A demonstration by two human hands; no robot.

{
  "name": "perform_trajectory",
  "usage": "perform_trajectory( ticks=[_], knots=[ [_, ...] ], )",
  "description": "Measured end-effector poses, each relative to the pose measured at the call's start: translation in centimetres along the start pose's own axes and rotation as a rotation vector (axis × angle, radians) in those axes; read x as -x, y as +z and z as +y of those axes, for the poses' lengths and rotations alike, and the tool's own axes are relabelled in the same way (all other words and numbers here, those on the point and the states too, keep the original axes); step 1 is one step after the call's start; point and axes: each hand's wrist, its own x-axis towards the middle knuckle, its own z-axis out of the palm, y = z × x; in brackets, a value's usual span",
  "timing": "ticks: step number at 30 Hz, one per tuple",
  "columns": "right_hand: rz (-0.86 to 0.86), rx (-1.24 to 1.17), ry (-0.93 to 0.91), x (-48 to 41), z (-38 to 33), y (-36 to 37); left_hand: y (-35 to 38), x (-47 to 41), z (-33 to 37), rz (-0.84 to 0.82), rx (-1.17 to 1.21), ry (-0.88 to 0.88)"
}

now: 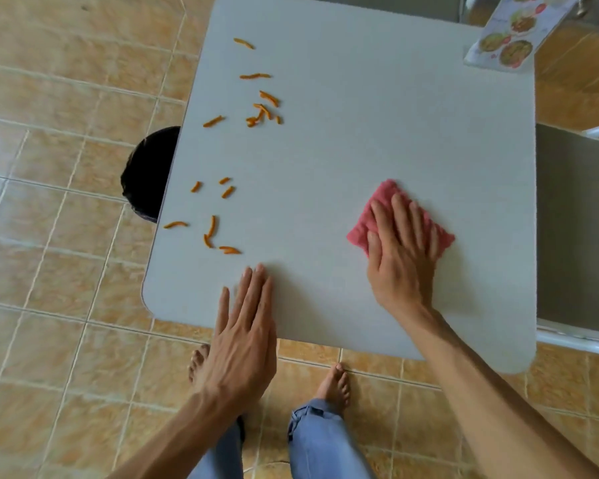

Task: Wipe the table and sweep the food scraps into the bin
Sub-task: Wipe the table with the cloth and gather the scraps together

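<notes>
A pale grey table [360, 115] fills the view. Several orange food scraps lie along its left side, one cluster [261, 110] further back and another [211, 216] nearer me. A black bin [147, 174] stands on the floor, partly hidden under the table's left edge. My right hand [400, 250] presses flat on a pink cloth [386, 197] at the right front of the table. Flat on the table at its front edge rests my left hand [246, 326], fingers together, holding nothing, just below the nearer scraps.
A laminated menu with food pictures [512, 32] overhangs the table's far right corner. Chairs with grey seats stand at the right [578, 229] and at the back. The floor is tan tile; my bare feet [336, 385] are under the front edge.
</notes>
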Motion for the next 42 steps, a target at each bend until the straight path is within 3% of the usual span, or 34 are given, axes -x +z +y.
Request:
perform_trajectory(
  ticks=[2, 3, 6, 8, 10, 13, 15, 16, 19, 20, 21, 25, 27, 29, 31, 34, 42],
  knots=[
    [0.026, -0.002, 0.196, 0.1, -4.3, 0.7, -1.1, 0.9, -2.4, 0.019, 0.011, -0.037],
    [0.0, -0.005, 0.146, 0.5, -6.1, 0.8, -1.5, 0.8, -3.1, 0.04, 0.022, -0.062],
    [-0.135, 0.014, -0.393, 0.7, -8.9, 1.0, -2.7, -0.1, -5.6, 0.113, 0.046, -0.17],
    [-0.164, 0.022, -0.571, -1.1, -8.2, 1.0, -3.2, -1.3, -7.3, 0.157, 0.061, -0.264],
    [-0.105, 0.052, -0.445, -2.4, -7.4, 1.4, -3.4, -2.2, -9.0, 0.178, 0.085, -0.343],
    [0.073, 0.052, 0.036, -1.4, -9.6, 2.1, -3.2, -3.0, -10.6, 0.164, 0.091, -0.4],
    [0.097, 0.021, 0.151, 0.6, -12.9, 2.3, -2.9, -2.9, -11.1, 0.153, 0.065, -0.396],
    [0.048, 0.004, 0.055, 1.9, -14.0, 2.3, -2.9, -2.8, -11.2, 0.148, 0.055, -0.385],
    [-0.109, 0.021, -0.457, 2.3, -12.9, 1.7, -3.0, -2.9, -11.3, 0.119, 0.053, -0.371],
    [-0.108, 0.032, -0.498, 1.2, -11.8, 1.7, -3.0, -3.0, -11.4, 0.116, 0.055, -0.373],
    [-0.08, 0.045, -0.446, 0.2, -11.0, 1.9, -3.0, -3.0, -11.3, 0.119, 0.057, -0.375],
    [0.08, 0.029, 0.154, 0.9, -11.0, 2.3, -3.1, -2.8, -11.3, 0.133, 0.079, -0.365],
    [0.122, -0.036, 0.248, 4.4, -13.2, 2.0, -3.2, -2.7, -11.5, 0.141, 0.1, -0.362],
    [0.07, -0.132, 0.137, 8.9, -15.6, 1.4, -3.4, -2.7, -11.7, 0.141, 0.143, -0.352],
    [-0.078, -0.193, -0.092, 12.9, -17.9, 0.8, -3.9, -2.5, -12.2, 0.128, 0.213, -0.312],
    [-0.187, -0.239, -0.349, 14.1, -20.5, 0.8, -5.5, -2.1, -13.7, 0.083, 0.293, -0.255],
    [-0.19, -0.259, -0.623, 6.5, -25.0, 3.5, -7.1, -2.2, -18.0, 0.064, 0.384, -0.225]
  ],
)
